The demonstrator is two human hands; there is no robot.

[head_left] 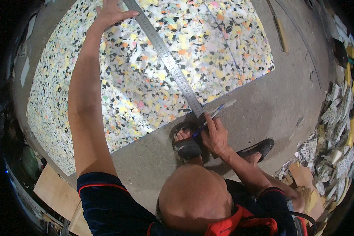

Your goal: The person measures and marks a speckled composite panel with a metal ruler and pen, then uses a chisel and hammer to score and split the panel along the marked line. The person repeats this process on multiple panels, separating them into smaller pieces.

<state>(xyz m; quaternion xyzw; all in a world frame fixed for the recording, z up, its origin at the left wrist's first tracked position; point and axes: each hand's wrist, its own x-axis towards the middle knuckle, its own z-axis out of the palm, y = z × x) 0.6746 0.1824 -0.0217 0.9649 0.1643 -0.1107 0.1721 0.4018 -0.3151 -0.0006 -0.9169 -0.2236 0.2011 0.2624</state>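
A large speckled foam sheet [145,74], multicoloured with black flecks, lies on the floor. Across it slants a long metal ruler [167,59], whose near end sticks out past the sheet's edge. My left hand [111,13] presses on the sheet at the far end, fingers spread and thumb at the ruler's edge; the top of the picture cuts off some fingers. By the ruler's near end, my right hand [215,135] is closed around a blue pen [218,110] and touches the ruler. A thin dark line [230,51] runs along the sheet's right part.
To the right of the sheet, a long tool with a wooden handle [281,35] lies on the concrete floor [279,102]. Foam offcuts [338,114] are heaped along the right side. Brown boards [57,190] lie at the lower left. A black sandal [187,147] is close to the ruler's near end.
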